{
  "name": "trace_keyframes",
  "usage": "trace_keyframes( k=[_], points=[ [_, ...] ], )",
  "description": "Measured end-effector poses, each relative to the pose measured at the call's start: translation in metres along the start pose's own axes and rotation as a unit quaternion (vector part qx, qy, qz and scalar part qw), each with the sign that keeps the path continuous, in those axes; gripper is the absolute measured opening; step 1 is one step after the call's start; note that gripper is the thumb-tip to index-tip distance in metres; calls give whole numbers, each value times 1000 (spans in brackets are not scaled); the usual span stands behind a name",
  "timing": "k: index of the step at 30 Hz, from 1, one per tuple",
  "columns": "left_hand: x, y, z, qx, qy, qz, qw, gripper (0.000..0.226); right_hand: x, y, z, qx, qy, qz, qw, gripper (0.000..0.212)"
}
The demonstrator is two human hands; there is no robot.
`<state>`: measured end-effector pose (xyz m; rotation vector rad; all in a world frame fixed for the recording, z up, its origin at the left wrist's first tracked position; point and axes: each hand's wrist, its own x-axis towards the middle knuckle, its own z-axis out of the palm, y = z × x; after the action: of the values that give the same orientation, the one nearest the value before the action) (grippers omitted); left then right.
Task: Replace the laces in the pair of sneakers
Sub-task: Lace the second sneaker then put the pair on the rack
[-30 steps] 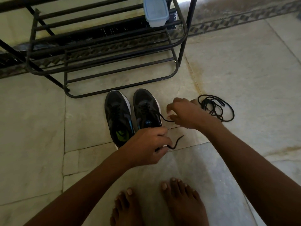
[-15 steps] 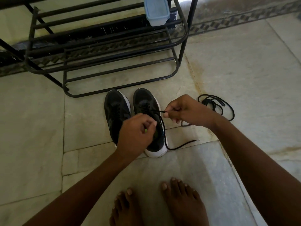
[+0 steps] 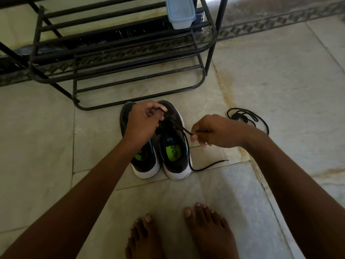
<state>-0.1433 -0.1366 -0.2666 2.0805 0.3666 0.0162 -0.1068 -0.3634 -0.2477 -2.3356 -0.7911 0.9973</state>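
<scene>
Black sneakers (image 3: pixel 168 146) stand side by side on the floor (image 3: pixel 280 90), toes toward the rack (image 3: pixel 119 53), heels toward the person. Left hand (image 3: pixel 141 122), moved forward since before, pinches the lace (image 3: pixel 186 146); right hand's (image 3: pixel 214 131) fingers apparently pinch it too.

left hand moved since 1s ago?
Yes. The left hand went from the heel of the right sneaker up to its toe, toward the shoe rack.

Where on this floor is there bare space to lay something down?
Bare tiles lie left of the sneakers, below the shoe rack, and right beyond the loose lace coil. It is crowded around both hands and the lace.
</scene>
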Motion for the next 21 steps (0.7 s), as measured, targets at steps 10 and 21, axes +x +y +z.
trace_keyframes(
  k=[10,21],
  points=[
    [-37,-21,11,96,5,0,995,34,9,16,19,-62,112,45,991,14],
    [-43,-27,17,183,-8,-10,983,14,36,-30,19,363,259,-41,894,9]
  ],
)
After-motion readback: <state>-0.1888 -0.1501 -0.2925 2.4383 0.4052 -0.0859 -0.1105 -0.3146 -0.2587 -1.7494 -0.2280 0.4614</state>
